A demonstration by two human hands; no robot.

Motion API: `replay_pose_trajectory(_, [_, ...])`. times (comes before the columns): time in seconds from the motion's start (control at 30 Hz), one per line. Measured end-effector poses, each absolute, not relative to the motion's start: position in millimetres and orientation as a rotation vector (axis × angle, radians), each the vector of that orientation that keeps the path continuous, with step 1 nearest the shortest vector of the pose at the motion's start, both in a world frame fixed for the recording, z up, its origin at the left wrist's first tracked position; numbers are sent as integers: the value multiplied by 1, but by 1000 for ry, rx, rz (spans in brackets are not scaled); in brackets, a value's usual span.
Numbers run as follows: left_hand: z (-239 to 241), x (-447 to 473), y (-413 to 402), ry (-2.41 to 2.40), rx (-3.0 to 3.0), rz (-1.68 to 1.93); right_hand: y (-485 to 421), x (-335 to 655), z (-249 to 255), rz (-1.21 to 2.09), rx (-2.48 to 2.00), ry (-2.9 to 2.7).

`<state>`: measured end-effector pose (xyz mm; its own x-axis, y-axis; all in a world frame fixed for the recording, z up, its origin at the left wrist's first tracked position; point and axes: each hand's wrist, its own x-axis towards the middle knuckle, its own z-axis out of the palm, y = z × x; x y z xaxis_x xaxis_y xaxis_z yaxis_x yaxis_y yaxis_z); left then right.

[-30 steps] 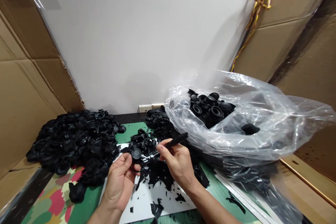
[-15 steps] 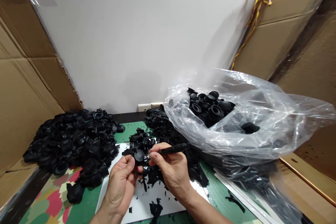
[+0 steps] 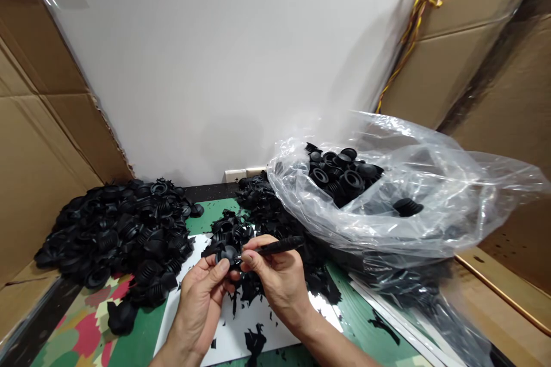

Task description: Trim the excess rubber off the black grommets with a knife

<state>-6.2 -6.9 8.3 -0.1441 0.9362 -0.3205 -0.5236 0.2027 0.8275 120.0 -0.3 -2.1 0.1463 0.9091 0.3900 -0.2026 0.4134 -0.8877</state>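
Between thumb and fingers, my left hand [image 3: 201, 292] grips a round black rubber plug [image 3: 227, 254], its domed face showing. My right hand [image 3: 279, 281] pinches a slim tool with a black handle [image 3: 282, 245], held like a pen. A short shiny metal tip on the tool meets the plug's right edge; its exact shape is too small to tell. Both hands are over a white sheet [image 3: 253, 332] strewn with black rubber scraps [image 3: 255, 339]. Just behind the hands sits a small heap of black pieces [image 3: 232, 226].
At the left lies a large pile of black ribbed rubber plugs [image 3: 124, 229]. A clear plastic bag [image 3: 430, 183] holding similar plugs stands at the right. Dark trimmings [image 3: 275, 200] are heaped at the back. Cardboard walls [image 3: 47, 126] flank the green table [image 3: 365, 321].
The plug has turned slightly in my left hand, and my left thumb has slid onto its face. The tool stays against its edge. The whole view has shifted a little.
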Motion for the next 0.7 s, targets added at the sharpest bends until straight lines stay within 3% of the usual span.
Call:
replay_pose_trajectory(0.13, [6, -4, -9, 1071, 489, 1370, -1, 120, -4, 823, -767, -1232])
replay_pose_trajectory(0.4, [5, 0, -10, 1018, 463, 1331, -1, 128, -2, 75, -713, -1743])
replay_pose_trajectory(0.57, [4, -3, -9, 1033, 484, 1365, 15, 146, -4, 62, -868, -1543])
replay_pose_trajectory(0.7, [4, -5, -9, 1019, 469, 1375, 20, 152, -4, 322, -951, -1370])
